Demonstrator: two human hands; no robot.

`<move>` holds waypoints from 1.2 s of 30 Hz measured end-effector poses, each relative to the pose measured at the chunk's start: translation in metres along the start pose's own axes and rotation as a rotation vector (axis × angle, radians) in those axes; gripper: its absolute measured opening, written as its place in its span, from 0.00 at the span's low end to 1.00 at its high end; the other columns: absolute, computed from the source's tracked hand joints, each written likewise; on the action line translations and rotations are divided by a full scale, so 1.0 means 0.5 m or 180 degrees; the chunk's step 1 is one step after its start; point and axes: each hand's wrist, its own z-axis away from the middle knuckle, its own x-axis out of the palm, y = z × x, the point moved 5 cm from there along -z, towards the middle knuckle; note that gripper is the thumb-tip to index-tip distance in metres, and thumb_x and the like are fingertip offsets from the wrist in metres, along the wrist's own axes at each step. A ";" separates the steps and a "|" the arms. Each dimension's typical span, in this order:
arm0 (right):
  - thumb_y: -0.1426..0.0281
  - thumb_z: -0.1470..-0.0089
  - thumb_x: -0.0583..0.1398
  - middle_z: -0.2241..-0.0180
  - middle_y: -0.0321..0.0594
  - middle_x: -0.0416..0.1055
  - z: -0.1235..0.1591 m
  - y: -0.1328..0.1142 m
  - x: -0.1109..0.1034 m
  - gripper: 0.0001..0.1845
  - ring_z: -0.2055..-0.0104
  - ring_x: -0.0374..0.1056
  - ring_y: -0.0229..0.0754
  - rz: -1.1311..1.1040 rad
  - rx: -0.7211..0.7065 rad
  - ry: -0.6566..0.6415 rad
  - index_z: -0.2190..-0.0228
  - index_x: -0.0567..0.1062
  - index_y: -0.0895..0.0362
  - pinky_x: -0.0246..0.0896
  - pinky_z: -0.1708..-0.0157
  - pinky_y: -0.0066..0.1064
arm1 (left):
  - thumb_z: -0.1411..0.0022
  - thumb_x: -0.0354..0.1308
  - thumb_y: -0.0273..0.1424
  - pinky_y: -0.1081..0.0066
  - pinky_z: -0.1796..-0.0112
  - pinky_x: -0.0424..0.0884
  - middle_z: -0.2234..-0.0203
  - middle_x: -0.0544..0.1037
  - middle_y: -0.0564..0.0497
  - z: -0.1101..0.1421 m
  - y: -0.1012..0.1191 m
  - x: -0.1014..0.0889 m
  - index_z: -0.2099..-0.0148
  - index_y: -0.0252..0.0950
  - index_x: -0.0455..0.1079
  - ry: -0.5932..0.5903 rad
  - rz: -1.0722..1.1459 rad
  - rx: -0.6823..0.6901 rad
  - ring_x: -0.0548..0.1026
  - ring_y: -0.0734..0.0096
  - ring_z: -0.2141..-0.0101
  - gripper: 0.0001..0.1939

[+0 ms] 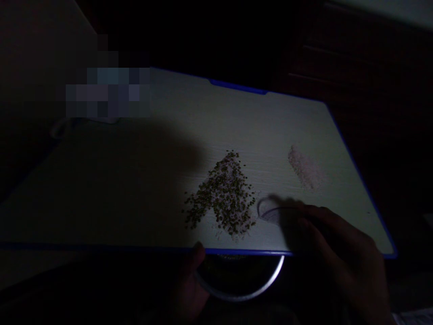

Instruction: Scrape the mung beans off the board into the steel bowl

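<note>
A mixed pile of green beans and white rice grains (pixel 232 194) lies on a pale board (pixel 219 122) with a blue edge. My right hand (pixel 348 253) is closed on a clear, curved plastic piece (pixel 269 214), perhaps a protractor. Its rounded end lies on the board just right of the pile. My left hand (pixel 192 284) is closed on the left side of a metal bowl (pixel 250 295), thumb up by the board's front edge. The bowl sits partly under that edge, its inside mostly dark. Dimness hides most fingers.
A smaller heap of white grains (pixel 306 167) lies on the board's right part. At the board's far left is a blurred-out object with a strap (pixel 61 128). A blue clip-like strip (pixel 238 85) runs along the back edge. Deep shadow covers the left part.
</note>
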 end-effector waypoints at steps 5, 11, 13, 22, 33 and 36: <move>0.66 0.34 0.64 0.55 0.31 0.86 0.003 -0.011 0.012 0.10 0.56 0.83 0.38 -0.0070 -0.0138 -0.0080 0.52 0.82 0.43 0.79 0.57 0.22 | 0.25 0.55 0.28 0.59 0.28 0.42 0.46 0.83 0.55 0.005 -0.001 -0.015 0.47 0.47 0.84 0.0244 0.0014 0.0003 0.74 0.56 0.38 0.17; 0.65 0.33 0.64 0.53 0.32 0.85 0.002 0.009 0.010 0.11 0.55 0.83 0.39 0.0002 0.0174 0.0101 0.50 0.82 0.44 0.79 0.55 0.24 | 0.24 0.53 0.29 0.60 0.28 0.40 0.42 0.81 0.54 -0.004 -0.010 0.007 0.45 0.45 0.83 -0.0091 0.0188 -0.0153 0.72 0.56 0.36 0.18; 0.64 0.33 0.64 0.54 0.32 0.85 0.000 0.010 0.007 0.11 0.55 0.83 0.38 0.0033 0.0218 0.0182 0.51 0.82 0.44 0.79 0.56 0.23 | 0.24 0.53 0.29 0.60 0.28 0.40 0.42 0.80 0.55 -0.004 -0.010 0.008 0.43 0.46 0.82 -0.0082 0.0168 -0.0147 0.72 0.57 0.36 0.17; 0.68 0.34 0.64 0.55 0.30 0.85 -0.004 -0.016 0.010 0.11 0.55 0.83 0.36 -0.0034 -0.0275 -0.0086 0.52 0.81 0.43 0.78 0.55 0.22 | 0.24 0.53 0.29 0.63 0.29 0.46 0.44 0.82 0.55 -0.005 -0.008 0.005 0.47 0.45 0.84 0.0072 0.0063 -0.0037 0.77 0.59 0.40 0.17; 0.67 0.34 0.64 0.57 0.28 0.85 0.010 -0.006 0.002 0.10 0.57 0.83 0.37 -0.0118 -0.0119 0.0025 0.53 0.81 0.41 0.81 0.57 0.25 | 0.26 0.58 0.30 0.68 0.32 0.54 0.48 0.85 0.57 -0.003 -0.002 -0.006 0.49 0.48 0.85 0.0156 -0.0202 0.0133 0.81 0.64 0.45 0.15; 0.67 0.34 0.64 0.58 0.30 0.85 0.011 -0.008 0.002 0.09 0.59 0.83 0.38 -0.0132 -0.0125 -0.0024 0.55 0.82 0.42 0.81 0.60 0.25 | 0.27 0.59 0.30 0.68 0.33 0.56 0.49 0.85 0.58 0.003 0.001 -0.017 0.50 0.50 0.86 0.0337 -0.0259 0.0222 0.81 0.65 0.44 0.14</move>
